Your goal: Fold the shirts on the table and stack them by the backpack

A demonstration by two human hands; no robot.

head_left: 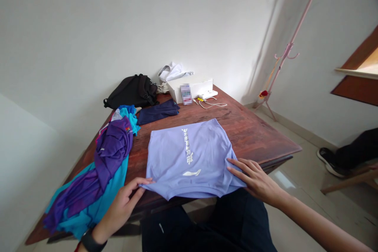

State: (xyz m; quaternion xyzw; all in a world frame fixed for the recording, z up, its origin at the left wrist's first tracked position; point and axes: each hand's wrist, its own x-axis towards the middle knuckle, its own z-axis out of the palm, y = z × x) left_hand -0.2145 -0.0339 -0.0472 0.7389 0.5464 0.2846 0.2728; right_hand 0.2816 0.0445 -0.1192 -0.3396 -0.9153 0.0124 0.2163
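A lavender T-shirt (168,153) with white print lies spread on the dark wooden table (265,138), its neckline toward me and over the front edge. My left hand (125,201) pinches the shirt's near left corner between thumb and fingers. At the near right corner, my right hand (254,179) has its fingers on top of the fabric and the thumb tucked underneath, gripping the edge. The sides of the shirt look folded inward, most clearly along the right.
Left of the shirt are piled purple (113,145) and turquoise garments (118,181). Farther back lie folded navy cloth (159,112), a black backpack (130,90), a white box (193,84) and a cable (212,105). A pink coat stand (291,43) and another person's shoe (329,162) are at right.
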